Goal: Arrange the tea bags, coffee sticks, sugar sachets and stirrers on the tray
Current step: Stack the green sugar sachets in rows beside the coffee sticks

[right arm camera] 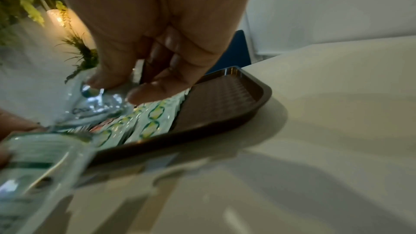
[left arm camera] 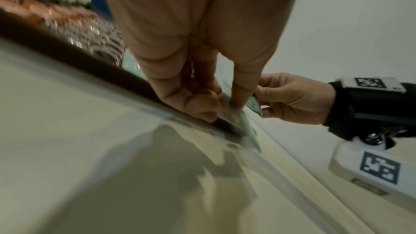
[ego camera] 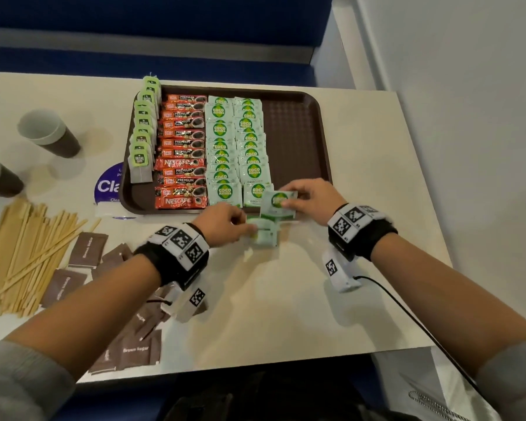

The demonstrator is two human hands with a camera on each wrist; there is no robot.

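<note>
Green sachet (ego camera: 278, 199) pinched in right hand (ego camera: 308, 199) at frame centre, over the tray's (ego camera: 295, 132) near rim, beside the second sachet column. Left hand (ego camera: 225, 224) grips a small sachet stack (ego camera: 263, 233) on the bench (ego camera: 286, 299) just below. Step: filling sugar rows. Next move, likely: lay it overlapping the column's end. Brown sachets (ego camera: 82, 250) and stirrers (ego camera: 22, 256), lower left, remain unplaced.
</note>
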